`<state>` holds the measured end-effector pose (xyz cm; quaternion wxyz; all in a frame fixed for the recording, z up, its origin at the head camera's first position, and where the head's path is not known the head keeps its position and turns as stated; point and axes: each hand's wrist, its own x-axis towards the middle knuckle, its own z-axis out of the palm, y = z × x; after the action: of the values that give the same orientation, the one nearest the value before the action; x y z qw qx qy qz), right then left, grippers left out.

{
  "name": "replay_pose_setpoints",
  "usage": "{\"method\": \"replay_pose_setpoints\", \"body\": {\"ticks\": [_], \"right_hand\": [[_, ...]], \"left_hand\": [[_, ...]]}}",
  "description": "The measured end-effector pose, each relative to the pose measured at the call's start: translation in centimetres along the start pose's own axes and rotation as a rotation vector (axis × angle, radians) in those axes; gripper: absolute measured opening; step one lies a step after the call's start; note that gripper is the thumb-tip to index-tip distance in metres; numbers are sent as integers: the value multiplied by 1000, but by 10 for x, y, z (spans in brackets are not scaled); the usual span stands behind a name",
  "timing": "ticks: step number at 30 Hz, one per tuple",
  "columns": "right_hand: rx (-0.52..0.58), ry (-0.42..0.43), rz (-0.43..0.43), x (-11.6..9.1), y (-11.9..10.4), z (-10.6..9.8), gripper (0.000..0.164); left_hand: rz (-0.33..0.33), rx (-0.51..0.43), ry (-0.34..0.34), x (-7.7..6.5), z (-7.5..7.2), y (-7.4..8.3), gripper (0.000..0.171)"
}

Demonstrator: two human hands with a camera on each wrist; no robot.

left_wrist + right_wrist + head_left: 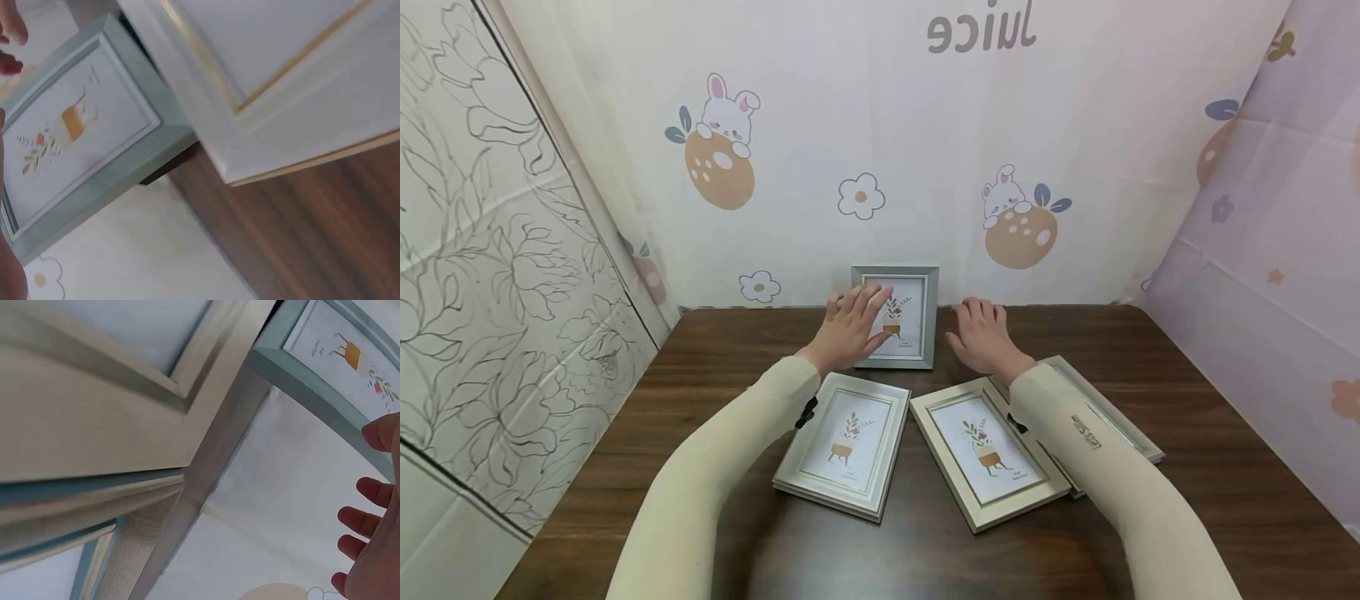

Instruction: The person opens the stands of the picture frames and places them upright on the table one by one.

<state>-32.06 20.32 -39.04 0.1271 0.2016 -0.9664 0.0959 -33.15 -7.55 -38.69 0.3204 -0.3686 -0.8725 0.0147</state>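
A grey-green picture frame (932, 321) stands upright at the back of the table, showing a potted plant print. My left hand (847, 327) is in front of its left part, fingers spread and holding nothing, hiding some of the print. Just to the right of that frame is my right hand (983, 337), its fingers loosely bent and apart from the frame in the right wrist view. Below my left wrist lies a white picture frame (841, 446) with a gold inner line. A cream picture frame (992, 446) lies flat below my right wrist.
Another picture frame (1101, 404) lies to the right, partly under my right sleeve, its corner overlapped by the cream one. All rest on a dark brown wooden table (647, 417). A white printed curtain (805, 125) hangs behind it, with a lilac-tinted one (1285, 275) at the right.
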Motion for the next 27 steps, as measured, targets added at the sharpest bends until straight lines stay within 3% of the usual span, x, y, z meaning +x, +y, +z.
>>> {"method": "replay_pose_setpoints", "body": {"ticks": [4, 15, 21, 27], "right_hand": [[-15, 18, -32, -7, -1, 0, 45], [-29, -27, -94, -24, -9, 0, 45], [-57, -35, -142, -32, -12, 3, 44], [-60, -62, -167, -38, -19, 6, 43]], "left_hand": [[5, -22, -68, -8, -2, 6, 73], [8, -162, -340, -35, 0, 23, 73], [-21, -152, -527, -40, 4, 26, 71], [13, -114, -647, -45, 4, 23, 65]]}}
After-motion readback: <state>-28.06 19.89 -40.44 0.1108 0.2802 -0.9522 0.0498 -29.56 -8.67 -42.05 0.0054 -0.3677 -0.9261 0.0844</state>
